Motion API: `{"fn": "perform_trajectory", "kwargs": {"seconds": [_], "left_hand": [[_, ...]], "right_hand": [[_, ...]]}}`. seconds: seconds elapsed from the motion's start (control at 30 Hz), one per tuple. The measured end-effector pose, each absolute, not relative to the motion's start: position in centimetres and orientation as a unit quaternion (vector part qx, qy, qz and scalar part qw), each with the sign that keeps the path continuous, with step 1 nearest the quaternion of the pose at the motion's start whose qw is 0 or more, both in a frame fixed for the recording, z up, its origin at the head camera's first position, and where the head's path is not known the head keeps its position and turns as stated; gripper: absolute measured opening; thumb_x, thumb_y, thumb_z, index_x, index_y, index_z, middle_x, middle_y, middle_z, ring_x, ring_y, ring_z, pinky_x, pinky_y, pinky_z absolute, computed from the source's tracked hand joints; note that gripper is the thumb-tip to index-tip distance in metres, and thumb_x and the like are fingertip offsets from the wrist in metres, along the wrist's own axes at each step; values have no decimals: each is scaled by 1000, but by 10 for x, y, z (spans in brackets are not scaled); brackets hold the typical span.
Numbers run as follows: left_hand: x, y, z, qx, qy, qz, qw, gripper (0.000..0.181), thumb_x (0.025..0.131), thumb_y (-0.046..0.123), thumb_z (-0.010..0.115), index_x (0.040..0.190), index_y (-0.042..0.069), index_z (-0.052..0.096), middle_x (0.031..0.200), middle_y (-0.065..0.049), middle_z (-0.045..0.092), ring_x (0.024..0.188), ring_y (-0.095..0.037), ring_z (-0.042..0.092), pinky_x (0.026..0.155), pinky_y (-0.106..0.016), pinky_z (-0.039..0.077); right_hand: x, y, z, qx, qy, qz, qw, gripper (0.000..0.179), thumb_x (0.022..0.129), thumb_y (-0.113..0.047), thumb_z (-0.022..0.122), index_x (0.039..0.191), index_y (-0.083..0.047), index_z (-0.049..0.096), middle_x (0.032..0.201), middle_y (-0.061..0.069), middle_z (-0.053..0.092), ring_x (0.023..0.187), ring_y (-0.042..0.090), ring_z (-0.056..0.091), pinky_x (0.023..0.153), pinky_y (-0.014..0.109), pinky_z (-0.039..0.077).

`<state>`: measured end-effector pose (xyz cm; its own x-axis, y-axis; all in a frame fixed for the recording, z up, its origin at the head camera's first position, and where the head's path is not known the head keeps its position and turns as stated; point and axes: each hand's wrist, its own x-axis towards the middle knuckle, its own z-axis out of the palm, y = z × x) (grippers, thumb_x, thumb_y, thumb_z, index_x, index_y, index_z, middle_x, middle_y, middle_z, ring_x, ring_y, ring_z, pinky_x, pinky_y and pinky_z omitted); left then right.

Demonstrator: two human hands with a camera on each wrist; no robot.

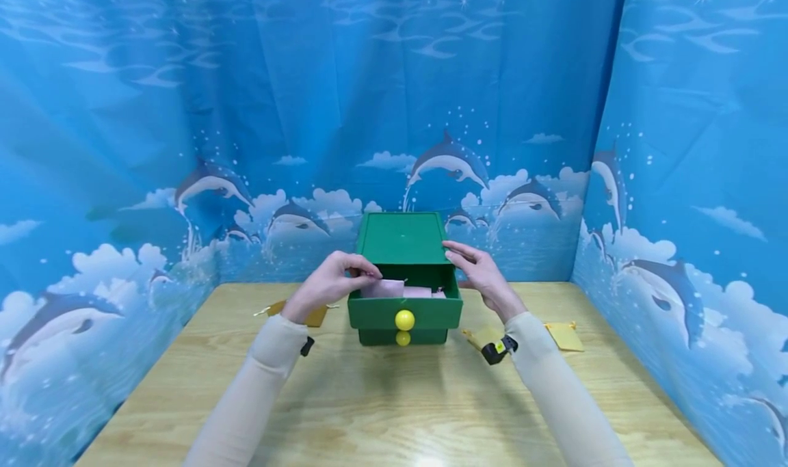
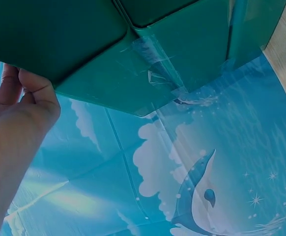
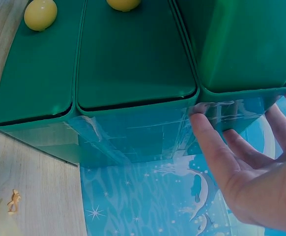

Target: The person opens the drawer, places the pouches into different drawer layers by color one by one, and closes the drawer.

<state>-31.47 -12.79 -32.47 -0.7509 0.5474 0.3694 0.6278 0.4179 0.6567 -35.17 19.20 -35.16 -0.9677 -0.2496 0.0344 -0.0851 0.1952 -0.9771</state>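
A green drawer cabinet [image 1: 403, 238] with yellow knobs stands on the table, its top drawer [image 1: 394, 314] pulled out. Several flat pale pink pieces [image 1: 417, 292] that look like pouches lie in that drawer. At the drawer's left side my left hand [image 1: 329, 279] has bent fingers over the rim and pinches the corner of a pale pink pouch [image 1: 389, 289]; in the left wrist view the drawer wall hides the fingertips. My right hand [image 1: 483, 273] rests extended fingers against the cabinet's right side, with nothing in its grasp.
An orange-brown drawstring pouch [image 1: 316, 316] lies left of the cabinet, partly behind the left wrist. Two yellow pouches lie on the right, one [image 1: 486, 335] beside the right wrist and another [image 1: 565, 337] farther out. Dolphin-print curtains [image 1: 505, 111] border the wooden table [image 1: 394, 398].
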Motion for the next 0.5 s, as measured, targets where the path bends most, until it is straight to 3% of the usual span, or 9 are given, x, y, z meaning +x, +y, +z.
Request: {"fn": "perform_trajectory", "kwargs": {"seconds": [0.13,0.37,0.5], "left_hand": [[-313,-127,-326,-336,-837,-430,46,18,94,12,66,109,5,74,101,-6,70,86,-21,57,72,-28,50],[-308,-125,-322,-317,-832,-451,56,20,96,8,62,113,2,71,110,-19,67,92,-28,59,78,-34,51],[-308,-125,-321,-314,-826,-465,56,19,97,9,61,112,4,72,113,-15,69,94,-27,62,79,-34,54]], "right_hand": [[-342,189,-343,-109,772,-623,72,52,102,-37,51,151,-23,40,160,9,29,148,35,25,108,60,38],[-329,186,-331,-110,770,-625,73,51,103,-34,50,151,-21,41,160,10,30,147,35,26,109,60,37],[-330,186,-331,-111,768,-626,73,51,103,-34,50,151,-21,41,160,10,29,147,35,25,109,60,37]]}}
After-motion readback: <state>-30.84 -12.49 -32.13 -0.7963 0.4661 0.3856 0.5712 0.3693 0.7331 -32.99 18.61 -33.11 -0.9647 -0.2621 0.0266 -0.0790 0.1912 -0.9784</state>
